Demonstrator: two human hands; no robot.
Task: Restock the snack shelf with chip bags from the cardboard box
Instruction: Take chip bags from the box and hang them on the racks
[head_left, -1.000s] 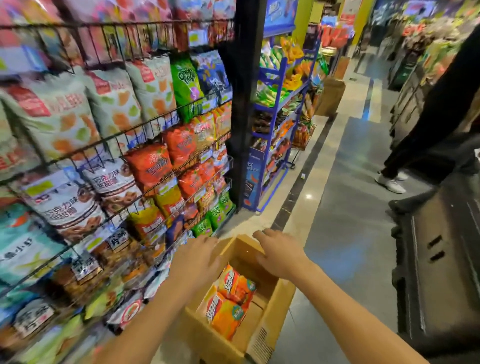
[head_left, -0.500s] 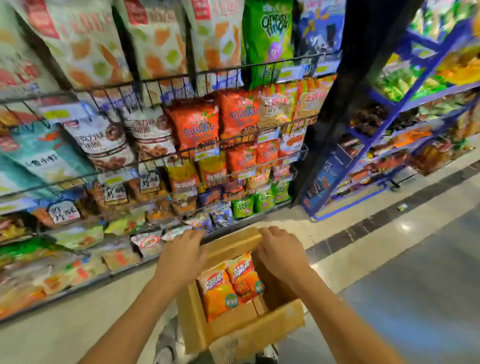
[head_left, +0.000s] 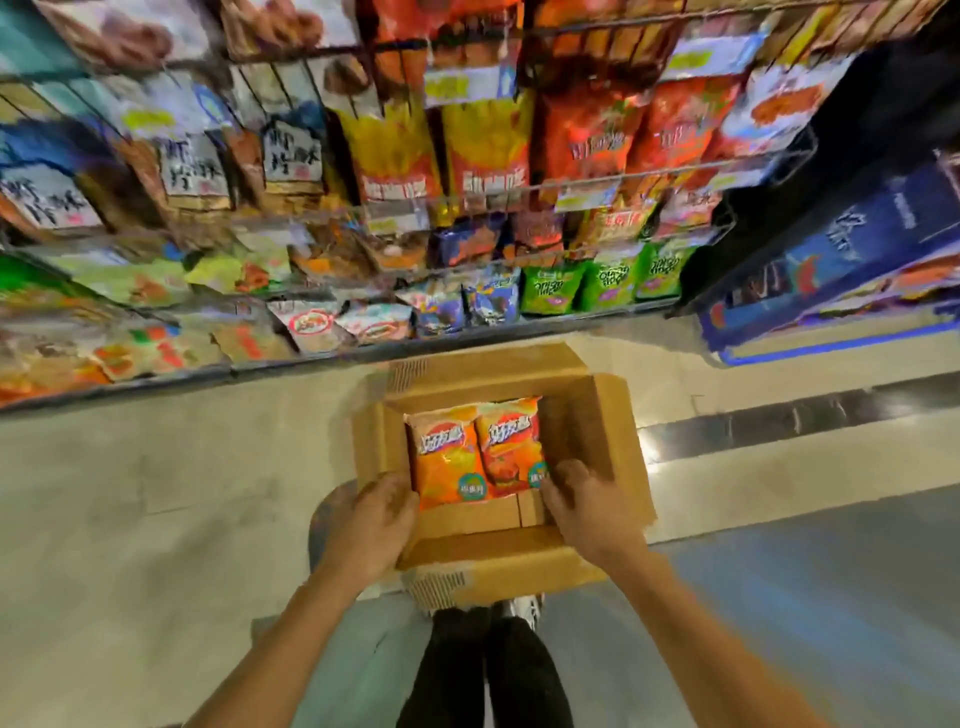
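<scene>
left hand (head_left: 375, 524) and right hand (head_left: 588, 503) gripping sides of brown cardboard box (head_left: 500, 562), two orange chip bags (head_left: 451, 457) between them

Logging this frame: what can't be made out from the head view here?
Head view only.
- Any bags beneath the two chip bags in the cardboard box: covered by them.
- Labels on the snack shelf: motion-blurred.
- Whether the right hand grips box or bag: its fingers are blurred.
- What supports the box: hidden beneath it.
</scene>
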